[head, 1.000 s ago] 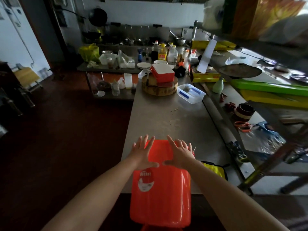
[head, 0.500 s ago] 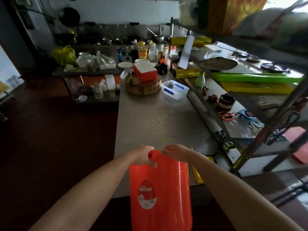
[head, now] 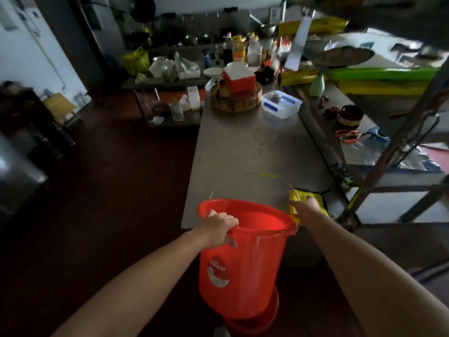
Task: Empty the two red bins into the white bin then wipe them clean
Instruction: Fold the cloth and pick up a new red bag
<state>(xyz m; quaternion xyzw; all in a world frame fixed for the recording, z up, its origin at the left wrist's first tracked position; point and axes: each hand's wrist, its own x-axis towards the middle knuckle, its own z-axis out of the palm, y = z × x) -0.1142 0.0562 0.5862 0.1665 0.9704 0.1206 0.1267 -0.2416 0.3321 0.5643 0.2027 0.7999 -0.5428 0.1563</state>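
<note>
Red bin (head: 243, 263): upright off the table's (head: 243, 147) near edge, over a second red bin (head: 257, 321).
Left hand (head: 220, 231): grip clamped on its near rim.
Right hand (head: 307, 210): on yellow cloth (head: 297, 197) (grip blurred, cannot tell).

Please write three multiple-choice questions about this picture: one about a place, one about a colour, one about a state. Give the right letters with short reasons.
1. Where does the left hand grip?
A) the rim of the red bin
B) the wooden block
C) the shelf post

2. What colour is the cloth at the right hand?
A) blue
B) white
C) yellow

3. How is the red bin oriented?
A) upside down
B) upright, mouth up
C) lying on its side

Answers: 1 A, the fingers curl over the rim; 2 C, the cloth beside the hand is bright yellow; 3 B, its open inside shows from above.
</note>
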